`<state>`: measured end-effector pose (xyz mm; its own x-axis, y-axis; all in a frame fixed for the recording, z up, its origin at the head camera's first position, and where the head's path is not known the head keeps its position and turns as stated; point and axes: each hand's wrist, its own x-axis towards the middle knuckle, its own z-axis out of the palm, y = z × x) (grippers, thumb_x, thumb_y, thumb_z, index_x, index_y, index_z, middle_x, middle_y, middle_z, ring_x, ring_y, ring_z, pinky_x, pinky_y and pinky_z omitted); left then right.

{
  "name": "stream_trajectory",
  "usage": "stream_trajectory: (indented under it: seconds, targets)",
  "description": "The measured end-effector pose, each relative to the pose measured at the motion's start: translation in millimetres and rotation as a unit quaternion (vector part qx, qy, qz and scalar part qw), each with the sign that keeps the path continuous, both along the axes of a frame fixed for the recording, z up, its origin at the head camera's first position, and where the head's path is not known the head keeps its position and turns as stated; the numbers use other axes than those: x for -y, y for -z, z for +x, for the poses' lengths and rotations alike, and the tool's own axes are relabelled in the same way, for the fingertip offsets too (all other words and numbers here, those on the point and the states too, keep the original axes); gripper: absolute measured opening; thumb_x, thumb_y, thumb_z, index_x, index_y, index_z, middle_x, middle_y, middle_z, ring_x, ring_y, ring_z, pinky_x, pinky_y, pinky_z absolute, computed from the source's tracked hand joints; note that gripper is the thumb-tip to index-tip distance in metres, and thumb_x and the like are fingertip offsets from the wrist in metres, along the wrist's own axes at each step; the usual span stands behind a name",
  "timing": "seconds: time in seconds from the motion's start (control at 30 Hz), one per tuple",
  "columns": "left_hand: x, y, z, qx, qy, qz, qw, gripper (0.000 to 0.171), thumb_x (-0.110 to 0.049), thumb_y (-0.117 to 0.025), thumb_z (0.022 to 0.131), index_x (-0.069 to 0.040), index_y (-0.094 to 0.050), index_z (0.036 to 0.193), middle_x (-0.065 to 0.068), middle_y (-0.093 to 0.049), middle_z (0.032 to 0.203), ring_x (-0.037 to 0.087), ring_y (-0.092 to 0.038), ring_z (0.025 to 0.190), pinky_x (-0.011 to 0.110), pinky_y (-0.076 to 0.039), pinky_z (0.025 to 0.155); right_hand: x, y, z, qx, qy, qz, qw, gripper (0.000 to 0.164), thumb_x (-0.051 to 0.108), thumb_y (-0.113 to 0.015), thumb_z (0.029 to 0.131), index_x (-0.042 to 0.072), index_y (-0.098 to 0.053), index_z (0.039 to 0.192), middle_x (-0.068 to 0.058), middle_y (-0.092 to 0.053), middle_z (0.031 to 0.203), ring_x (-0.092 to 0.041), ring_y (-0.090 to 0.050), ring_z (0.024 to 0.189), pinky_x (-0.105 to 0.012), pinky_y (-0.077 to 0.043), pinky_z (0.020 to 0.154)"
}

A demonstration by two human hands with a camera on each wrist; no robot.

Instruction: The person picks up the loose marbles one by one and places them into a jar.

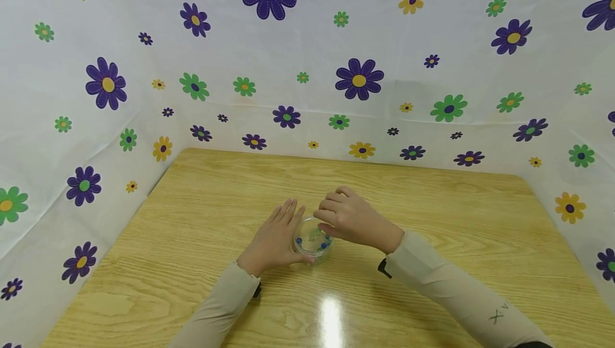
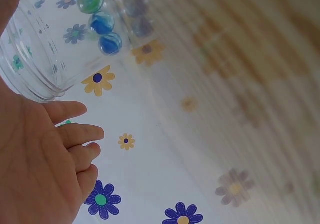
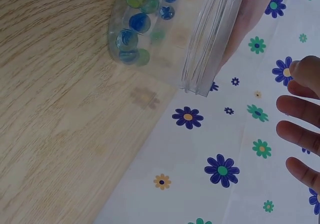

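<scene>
A clear plastic jar [image 1: 313, 237] stands upright on the table, with blue and green glass marbles [image 3: 139, 22] lying at its bottom. Around its near left side, my left hand [image 1: 275, 241] holds the jar between thumb and fingers. The left wrist view shows that hand's fingers [image 2: 75, 134] beside the ringed rim. My right hand [image 1: 357, 219] hovers over the jar's right edge, its fingers loosely bent. In the right wrist view the right fingers [image 3: 300, 106] are apart from the ridged clear band at the jar's top, and nothing shows between them.
The wood-grain table [image 1: 216, 193] reaches back to a white cloth [image 1: 307, 38] printed with purple, green and yellow flowers, which also hangs at both sides. Light glares off the tabletop near the front.
</scene>
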<state>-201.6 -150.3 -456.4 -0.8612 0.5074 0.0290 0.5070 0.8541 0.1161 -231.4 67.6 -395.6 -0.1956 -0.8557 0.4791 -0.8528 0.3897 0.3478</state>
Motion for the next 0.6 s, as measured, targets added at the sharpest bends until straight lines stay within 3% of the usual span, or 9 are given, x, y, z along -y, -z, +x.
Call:
stream_trajectory:
  seconds: [0.6]
  targets:
    - [-2, -2.9, 0.2, 0.008, -0.004, 0.006, 0.9999, 0.115, -0.074, -0.06, 0.069, 0.0, -0.022, 0.148, 0.023, -0.02, 0.154, 0.033, -0.016, 0.145, 0.045, -0.017, 0.119, -12, -2.0, -1.9, 0.004, 0.032, -0.019, 0.999, 0.021, 0.03, -0.078, 0.076, 0.017, -0.071, 0.091, 0.005, -0.07, 0.086, -0.012, -0.064, 0.082, -0.032, -0.051, 0.078]
